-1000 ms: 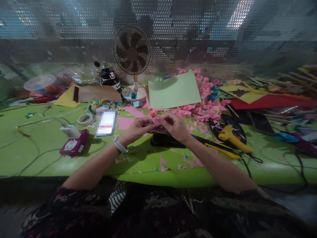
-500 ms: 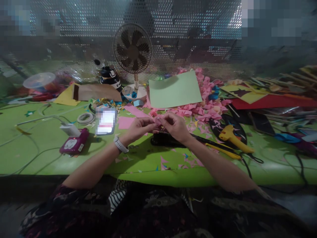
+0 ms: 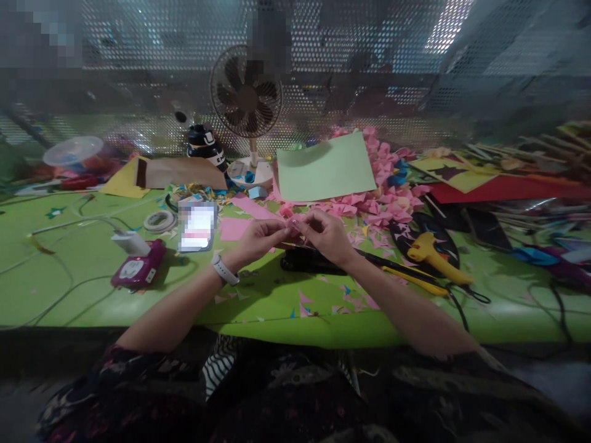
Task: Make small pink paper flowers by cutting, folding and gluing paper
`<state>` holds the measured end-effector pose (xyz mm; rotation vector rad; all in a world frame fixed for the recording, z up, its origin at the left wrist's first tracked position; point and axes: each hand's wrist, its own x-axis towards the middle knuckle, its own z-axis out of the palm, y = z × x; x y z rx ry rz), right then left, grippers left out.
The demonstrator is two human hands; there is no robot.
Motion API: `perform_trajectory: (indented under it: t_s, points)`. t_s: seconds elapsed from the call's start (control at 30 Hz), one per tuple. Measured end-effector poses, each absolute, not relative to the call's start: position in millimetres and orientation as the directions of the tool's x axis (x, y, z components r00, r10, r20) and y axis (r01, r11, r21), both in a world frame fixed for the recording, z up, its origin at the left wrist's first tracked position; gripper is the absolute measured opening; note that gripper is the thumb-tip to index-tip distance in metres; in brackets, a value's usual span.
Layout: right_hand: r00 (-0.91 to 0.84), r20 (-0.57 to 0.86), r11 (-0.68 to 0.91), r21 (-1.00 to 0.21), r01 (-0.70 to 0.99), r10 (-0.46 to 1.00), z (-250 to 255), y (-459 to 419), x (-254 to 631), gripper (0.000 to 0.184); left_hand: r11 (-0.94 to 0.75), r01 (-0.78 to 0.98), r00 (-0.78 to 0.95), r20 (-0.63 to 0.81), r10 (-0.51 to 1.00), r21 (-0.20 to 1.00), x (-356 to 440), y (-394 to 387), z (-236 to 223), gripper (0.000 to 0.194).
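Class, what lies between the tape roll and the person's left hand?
The head view shows a lit phone, then flat pink paper beside the left hand.

Dim scene; phone screen point(image 3: 199, 223) glows white (partly pixelated); outer edges smeared.

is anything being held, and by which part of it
A small pink paper piece, pinched between the left grip and right grip; exactly which part each holds cannot be told.

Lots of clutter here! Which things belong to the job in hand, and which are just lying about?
In the job, it seems: pink paper piece between left fingers and right fingers; flat pink paper; pile of pink folded pieces.

Lying about, it seems: fan; bottle; lit phone.
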<state>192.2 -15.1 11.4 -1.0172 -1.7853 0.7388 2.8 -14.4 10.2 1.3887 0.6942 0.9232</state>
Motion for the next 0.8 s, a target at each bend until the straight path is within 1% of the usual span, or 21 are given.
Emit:
perform_trajectory:
  t_s: [0.13,0.23,0.3,0.33,0.4,0.47,0.53,0.6,0.7,0.8]
  points:
    - [-0.249,0.404,0.467,-0.827,0.311,0.880,12,-16,192,0.041,-0.051,-0.126,0.482,0.106,0.870,0.991,2,-14,9,0.046]
    - [-0.204,0.402,0.446,-0.854,0.268,0.893,16,-15,194,0.043,-0.052,-0.132,0.474,0.110,0.874,0.990,0,-12,8,0.042]
    - [-0.174,0.355,0.388,-0.895,0.219,0.919,20,-14,197,0.046,-0.046,-0.129,0.475,0.103,0.874,0.991,-1,-12,8,0.041]
    - [-0.187,0.314,0.349,-0.915,0.204,0.931,22,-14,198,0.046,-0.041,-0.123,0.477,0.095,0.874,0.992,-2,-12,8,0.040]
    - [-0.274,0.244,0.305,-0.929,0.210,0.930,26,-13,200,0.047,-0.021,-0.107,0.493,0.072,0.867,0.994,-2,-13,8,0.040]
    - [-0.370,0.253,0.361,-0.896,0.258,0.894,27,-13,200,0.046,0.011,-0.109,0.521,0.048,0.852,0.994,-1,-14,9,0.039]
    - [-0.415,0.328,0.467,-0.833,0.298,0.849,26,-14,199,0.044,0.062,-0.126,0.552,0.018,0.834,0.990,-1,-15,10,0.040]
    - [-0.433,0.385,0.537,-0.782,0.316,0.815,25,-15,198,0.040,0.123,-0.140,0.568,-0.022,0.823,0.982,0,-15,12,0.041]
    - [-0.465,0.402,0.574,-0.752,0.323,0.789,24,-16,197,0.035,0.179,-0.143,0.557,-0.070,0.828,0.973,0,-16,14,0.042]
    - [-0.481,0.423,0.608,-0.718,0.339,0.768,24,-18,196,0.034,0.178,-0.086,0.564,-0.099,0.820,0.980,1,-18,17,0.040]
